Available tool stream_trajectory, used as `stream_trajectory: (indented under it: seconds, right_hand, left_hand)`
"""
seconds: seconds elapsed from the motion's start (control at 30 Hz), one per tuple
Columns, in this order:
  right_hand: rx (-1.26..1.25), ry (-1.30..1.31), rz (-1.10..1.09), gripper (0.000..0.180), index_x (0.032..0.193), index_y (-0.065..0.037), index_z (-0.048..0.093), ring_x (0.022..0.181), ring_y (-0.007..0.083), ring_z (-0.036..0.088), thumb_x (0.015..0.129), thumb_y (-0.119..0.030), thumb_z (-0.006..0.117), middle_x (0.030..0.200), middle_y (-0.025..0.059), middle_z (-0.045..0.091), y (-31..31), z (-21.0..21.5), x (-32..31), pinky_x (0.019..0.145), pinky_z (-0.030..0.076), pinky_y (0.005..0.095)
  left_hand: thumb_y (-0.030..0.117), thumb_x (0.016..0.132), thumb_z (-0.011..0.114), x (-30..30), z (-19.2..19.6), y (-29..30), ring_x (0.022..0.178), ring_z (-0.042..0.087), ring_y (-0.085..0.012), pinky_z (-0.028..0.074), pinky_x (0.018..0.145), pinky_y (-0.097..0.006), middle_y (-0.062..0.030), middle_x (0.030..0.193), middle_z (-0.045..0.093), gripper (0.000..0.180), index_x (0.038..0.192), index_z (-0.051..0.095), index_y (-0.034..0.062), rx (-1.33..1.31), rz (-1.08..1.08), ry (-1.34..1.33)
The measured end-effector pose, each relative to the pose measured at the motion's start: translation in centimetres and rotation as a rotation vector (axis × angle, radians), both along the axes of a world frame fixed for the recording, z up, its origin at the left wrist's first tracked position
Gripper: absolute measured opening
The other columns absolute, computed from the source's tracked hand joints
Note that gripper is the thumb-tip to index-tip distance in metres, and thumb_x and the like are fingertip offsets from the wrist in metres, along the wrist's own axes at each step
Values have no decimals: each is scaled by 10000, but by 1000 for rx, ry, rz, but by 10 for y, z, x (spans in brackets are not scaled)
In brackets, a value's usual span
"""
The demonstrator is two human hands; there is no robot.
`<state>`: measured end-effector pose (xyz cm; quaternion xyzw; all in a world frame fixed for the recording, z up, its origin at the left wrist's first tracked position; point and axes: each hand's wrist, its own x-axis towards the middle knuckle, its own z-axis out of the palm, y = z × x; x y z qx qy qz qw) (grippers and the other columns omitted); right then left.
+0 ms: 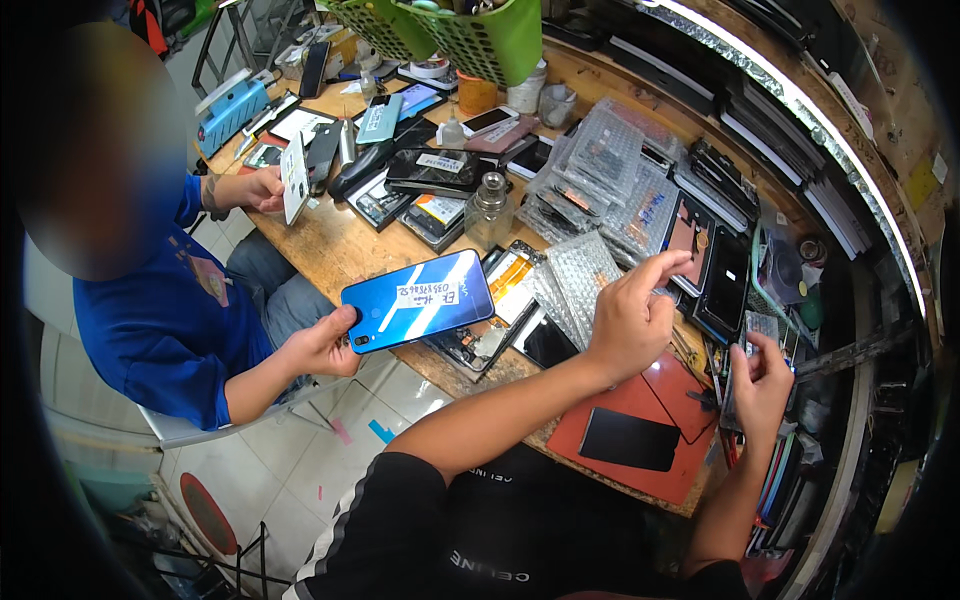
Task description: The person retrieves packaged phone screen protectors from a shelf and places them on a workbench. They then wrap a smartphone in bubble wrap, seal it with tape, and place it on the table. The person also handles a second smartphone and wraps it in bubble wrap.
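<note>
My left hand (pixel 635 312) is raised over the bench beside a red mat (pixel 615 395). Its fingers curve forward, apart from the thumb, and nothing shows between them. Farther right, my right hand (pixel 762 385) hovers near the mat's right side, fingers loosely bent and apart; I see nothing held in it. On the mat lies a dark phone or phone screen (pixel 630 440), face up. A person at the left holds out a shiny blue phone (pixel 418 302) with a handwritten label, back side up. That person's other hand grips a white phone-like slab (pixel 294 180).
Several opened phones (pixel 435 218) and a glass bottle (pixel 489 210) crowd the wooden bench (pixel 300 245). Bubble-wrap packets (pixel 610 190) are piled behind my left hand. Green baskets (pixel 480 40) hang at the back. A dark phone (pixel 722 285) lies near the packets.
</note>
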<state>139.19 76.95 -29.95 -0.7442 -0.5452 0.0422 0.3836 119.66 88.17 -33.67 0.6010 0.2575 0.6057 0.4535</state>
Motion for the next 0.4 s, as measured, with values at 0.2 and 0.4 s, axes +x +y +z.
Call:
stream_trajectory:
  seconds: [0.2,0.4]
  right_hand:
    - [-6,-82,148,179,983,0,690,515,76,439,831,-75,748,569,6,494,28,7,-24,483,353,272]
    - [-45,-153,253,227,985,-33,724,510,189,547,838,-205,750,596,67,603,78,6,-20,523,440,324]
  left_hand:
    - [-117,841,420,0,-7,8,1042,693,-204,588,780,-285,-200,1154,669,339,1135,566,-31,-22,-17,-33]
    - [-73,887,470,12,-9,18,822,665,-180,514,867,-310,-171,1261,531,290,1162,494,17,-162,166,-322]
